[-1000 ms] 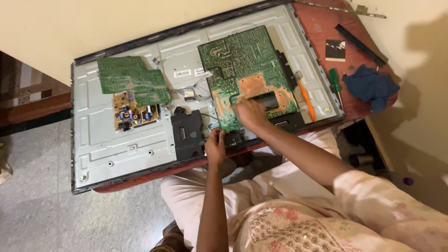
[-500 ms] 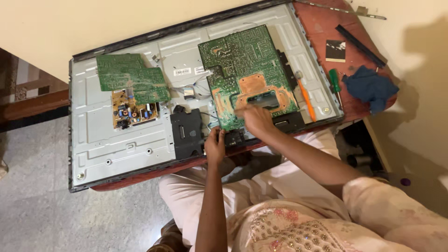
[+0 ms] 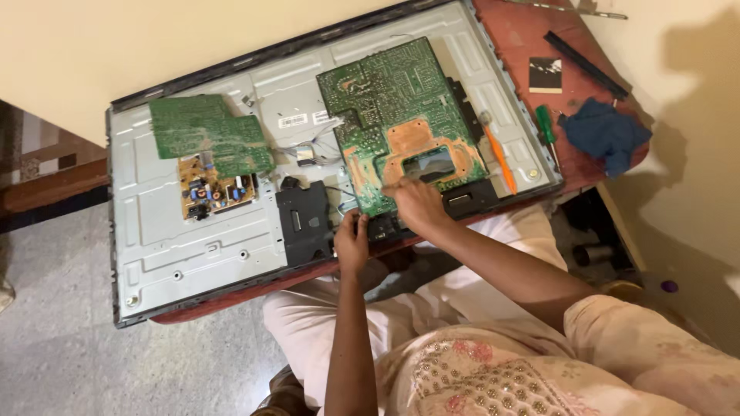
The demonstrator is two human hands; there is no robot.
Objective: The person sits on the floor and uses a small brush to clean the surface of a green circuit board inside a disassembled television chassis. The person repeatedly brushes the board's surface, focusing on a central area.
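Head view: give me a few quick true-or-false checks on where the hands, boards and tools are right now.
1. The right hand rests on the large green circuit board. True.
2. The left hand holds the orange-handled tool. False: that tool lies on the open panel's metal back, right of the large board, with no hand on it.
3. A smaller green board lies on the left part of the panel. True.
4. The blue cloth covers the large board. False: it lies on the red table, right of the panel.
5. A green-handled screwdriver lies beside the blue cloth. True.
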